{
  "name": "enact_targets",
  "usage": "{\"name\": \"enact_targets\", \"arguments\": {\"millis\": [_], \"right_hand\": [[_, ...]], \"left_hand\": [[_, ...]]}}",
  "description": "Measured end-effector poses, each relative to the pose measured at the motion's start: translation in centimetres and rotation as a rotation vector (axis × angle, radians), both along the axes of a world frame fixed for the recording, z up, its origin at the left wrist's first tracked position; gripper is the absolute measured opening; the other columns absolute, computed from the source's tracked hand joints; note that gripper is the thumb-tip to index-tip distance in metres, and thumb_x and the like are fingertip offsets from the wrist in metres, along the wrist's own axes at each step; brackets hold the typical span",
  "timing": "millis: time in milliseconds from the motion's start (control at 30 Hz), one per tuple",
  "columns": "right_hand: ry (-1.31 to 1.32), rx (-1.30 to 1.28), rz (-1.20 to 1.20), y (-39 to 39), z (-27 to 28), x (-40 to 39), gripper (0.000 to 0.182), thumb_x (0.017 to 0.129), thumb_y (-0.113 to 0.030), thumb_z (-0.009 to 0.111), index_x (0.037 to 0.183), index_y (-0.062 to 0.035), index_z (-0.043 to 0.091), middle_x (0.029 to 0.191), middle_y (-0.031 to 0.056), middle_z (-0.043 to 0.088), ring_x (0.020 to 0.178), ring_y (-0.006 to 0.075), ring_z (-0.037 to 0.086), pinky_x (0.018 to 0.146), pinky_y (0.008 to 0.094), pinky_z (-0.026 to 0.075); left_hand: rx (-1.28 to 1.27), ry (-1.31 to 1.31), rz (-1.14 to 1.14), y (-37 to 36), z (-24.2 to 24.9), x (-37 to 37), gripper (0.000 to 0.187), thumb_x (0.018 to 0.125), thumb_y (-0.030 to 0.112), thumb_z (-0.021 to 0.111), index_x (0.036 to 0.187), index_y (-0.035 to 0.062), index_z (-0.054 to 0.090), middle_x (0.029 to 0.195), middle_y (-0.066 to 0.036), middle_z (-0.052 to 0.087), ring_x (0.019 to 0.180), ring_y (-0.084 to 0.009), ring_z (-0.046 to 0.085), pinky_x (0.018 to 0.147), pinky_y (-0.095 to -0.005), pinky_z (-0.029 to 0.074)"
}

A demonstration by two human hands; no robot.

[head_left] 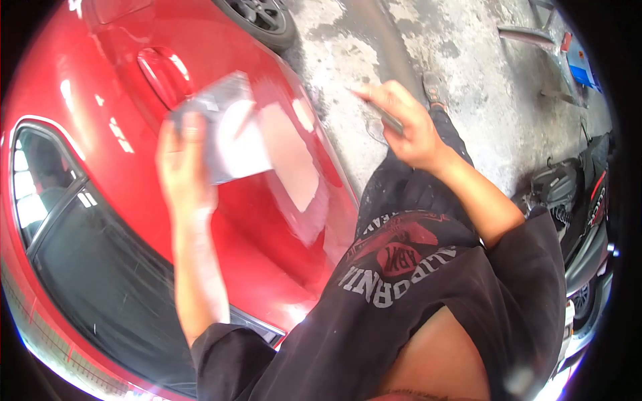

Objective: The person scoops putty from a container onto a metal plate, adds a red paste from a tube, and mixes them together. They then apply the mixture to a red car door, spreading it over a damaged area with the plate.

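My left hand [186, 157] grips a flat mixing board [215, 157] by its edge, thumb on top. A pale pinkish-white smear of putty [241, 127] lies on the board, which is over the red car's side. My right hand [411, 130] is closed around a thin dark putty spreader [390, 120], held in the air above the floor, apart from the car. Motion blurs the spreader's far end. Beside the board, a pale pink filler patch [291, 157] with sanded edges covers part of the red car's body panel [247, 227].
The car's door handle recess [164, 73], dark side window [100, 260] and wheel [257, 17] surround the work area. Stained concrete floor [481, 113] runs alongside. A metal stand [535, 40] is at the upper right; a dark motorcycle [578, 194] stands at the right.
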State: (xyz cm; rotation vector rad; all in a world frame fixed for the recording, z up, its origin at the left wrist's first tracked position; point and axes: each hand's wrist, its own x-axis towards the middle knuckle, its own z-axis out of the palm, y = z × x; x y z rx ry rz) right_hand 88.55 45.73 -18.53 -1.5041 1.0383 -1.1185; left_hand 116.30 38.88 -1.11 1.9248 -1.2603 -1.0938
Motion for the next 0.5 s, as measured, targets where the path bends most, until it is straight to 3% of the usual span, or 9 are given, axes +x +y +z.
{"name": "enact_targets", "arguments": {"millis": [67, 167, 267, 500], "right_hand": [[-0.021, -0.131, -0.043, -0.4, 3.8, 0.0, 0.06, 0.076, 0.006, 0.063, 0.134, -0.0092, 0.06, 0.091, 0.0118, 0.061, 0.088, 0.0309, 0.059, 0.077, 0.039, 0.046], [0.158, -0.304, 0.068, -0.6, 4.1, -0.6, 0.056, 0.071, 0.001, 0.066, 0.125, -0.0156, 0.067, 0.099, 0.0118, 0.061, 0.094, 0.0326, 0.059, 0.081, 0.0383, 0.048], [0.232, -0.315, 0.078, -0.9, 5.1, -0.5, 0.049, 0.069, -0.003, 0.069, 0.116, -0.0138, 0.07, 0.107, 0.0124, 0.061, 0.101, 0.0331, 0.059, 0.088, 0.0421, 0.048], [0.106, -0.381, 0.238, 0.1, 5.1, 2.6, 0.05, 0.065, -0.004, 0.067, 0.113, -0.0162, 0.071, 0.111, 0.0091, 0.06, 0.11, 0.0332, 0.056, 0.095, 0.0445, 0.044]], "left_hand": [[0.045, 0.042, -0.042, 2.1, -1.5, -1.9, 0.029, 0.103, 0.028, 0.058, 0.117, 0.0033, 0.062, 0.102, -0.001, 0.067, 0.089, -0.0062, 0.057, 0.078, -0.0231, 0.047], [0.084, 0.003, -0.126, 3.7, -1.7, -4.1, 0.031, 0.105, 0.028, 0.055, 0.115, -0.0002, 0.062, 0.101, -0.001, 0.067, 0.09, -0.006, 0.058, 0.082, -0.0233, 0.047], [0.128, -0.016, -0.175, 4.4, -1.5, -5.6, 0.03, 0.105, 0.027, 0.054, 0.114, 0.0001, 0.063, 0.099, -0.001, 0.068, 0.089, -0.0065, 0.058, 0.081, -0.0236, 0.048], [0.035, -0.148, -0.163, 4.3, -2.6, -7.4, 0.031, 0.105, 0.028, 0.054, 0.11, -0.0001, 0.064, 0.093, 0.001, 0.064, 0.083, -0.0052, 0.053, 0.073, -0.0234, 0.045]]}}
